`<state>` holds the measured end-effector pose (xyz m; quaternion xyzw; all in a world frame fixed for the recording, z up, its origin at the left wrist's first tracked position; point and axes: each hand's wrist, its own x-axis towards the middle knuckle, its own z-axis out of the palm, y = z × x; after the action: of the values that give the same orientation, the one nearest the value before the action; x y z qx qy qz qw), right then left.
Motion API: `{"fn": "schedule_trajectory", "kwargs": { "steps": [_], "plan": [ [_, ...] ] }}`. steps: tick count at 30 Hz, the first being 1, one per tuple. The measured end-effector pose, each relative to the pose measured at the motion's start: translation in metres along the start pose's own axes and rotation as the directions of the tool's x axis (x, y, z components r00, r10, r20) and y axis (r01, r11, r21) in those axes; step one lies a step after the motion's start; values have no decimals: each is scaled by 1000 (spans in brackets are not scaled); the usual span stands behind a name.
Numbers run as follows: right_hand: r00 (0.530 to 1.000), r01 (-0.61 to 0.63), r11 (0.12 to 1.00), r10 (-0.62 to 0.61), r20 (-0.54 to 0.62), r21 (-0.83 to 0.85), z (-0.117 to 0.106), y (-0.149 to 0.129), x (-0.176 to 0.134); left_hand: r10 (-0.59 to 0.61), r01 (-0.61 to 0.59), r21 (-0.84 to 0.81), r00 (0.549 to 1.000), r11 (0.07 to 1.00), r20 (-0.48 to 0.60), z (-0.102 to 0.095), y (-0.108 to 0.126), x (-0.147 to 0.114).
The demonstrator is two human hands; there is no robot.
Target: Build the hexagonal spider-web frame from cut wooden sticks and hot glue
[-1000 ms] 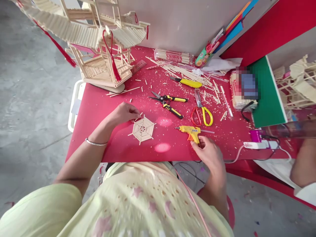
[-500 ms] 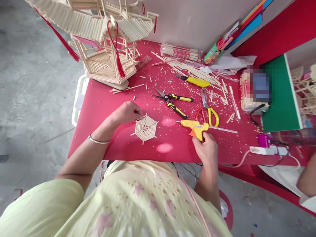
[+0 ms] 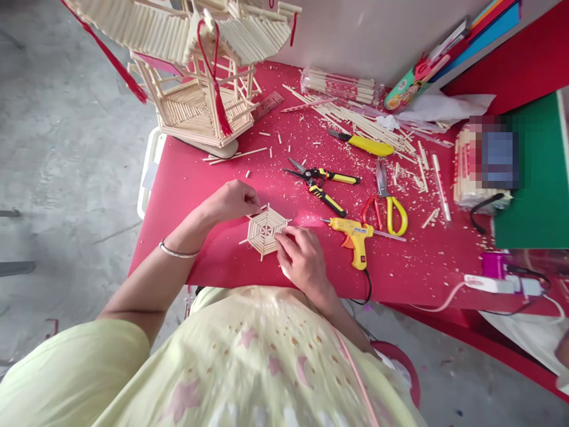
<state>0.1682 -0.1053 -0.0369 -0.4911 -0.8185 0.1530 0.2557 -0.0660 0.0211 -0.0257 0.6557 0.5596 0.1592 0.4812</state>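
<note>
A small hexagonal web of pale wooden sticks [image 3: 265, 232] lies on the red tabletop close to the front edge. Its spokes stick out past the outer ring. My left hand [image 3: 234, 198], with a silver bangle on the wrist, is closed, its fingertips pinching the web's upper left edge. From the right, my right hand [image 3: 303, 255] has thumb and fingers pinched together at the web's right edge. A yellow hot glue gun [image 3: 351, 232] lies on its side just right of that hand, nozzle pointing left, a glue stick out of its back.
A stick-built pavilion model [image 3: 200, 112] with red tassels stands at the back left. Black-and-yellow pliers [image 3: 317, 181], a yellow utility knife [image 3: 368, 145], and red-and-yellow handled cutters [image 3: 386, 201] lie among loose sticks [image 3: 373, 127]. A power strip [image 3: 489, 284] sits at right.
My right hand has let go of the glue gun, leaving it on the table, and moved left to the stick web. My left hand stays at the web; the view has shifted slightly.
</note>
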Motion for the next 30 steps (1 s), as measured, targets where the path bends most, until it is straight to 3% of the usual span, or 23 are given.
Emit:
{"fn": "schedule_trajectory", "kwargs": {
  "steps": [3, 8, 22, 30],
  "plan": [
    [1000, 1, 1000, -1, -2, 8, 14, 5, 0, -60, 62, -50, 997, 997, 50, -2, 4, 1],
    [1000, -17, 1000, 17, 7, 19, 15, 8, -4, -183, 201, -84, 966, 976, 184, -8, 10, 4],
    [999, -31, 999, 31, 12, 27, 15, 7, -2, -209, 227, -11, 917, 974, 341, -18, 4, 6],
    [999, -38, 998, 37, 24, 42, 15, 8, -3, -179, 184, 16, 925, 983, 334, -19, 3, 7]
  ]
}}
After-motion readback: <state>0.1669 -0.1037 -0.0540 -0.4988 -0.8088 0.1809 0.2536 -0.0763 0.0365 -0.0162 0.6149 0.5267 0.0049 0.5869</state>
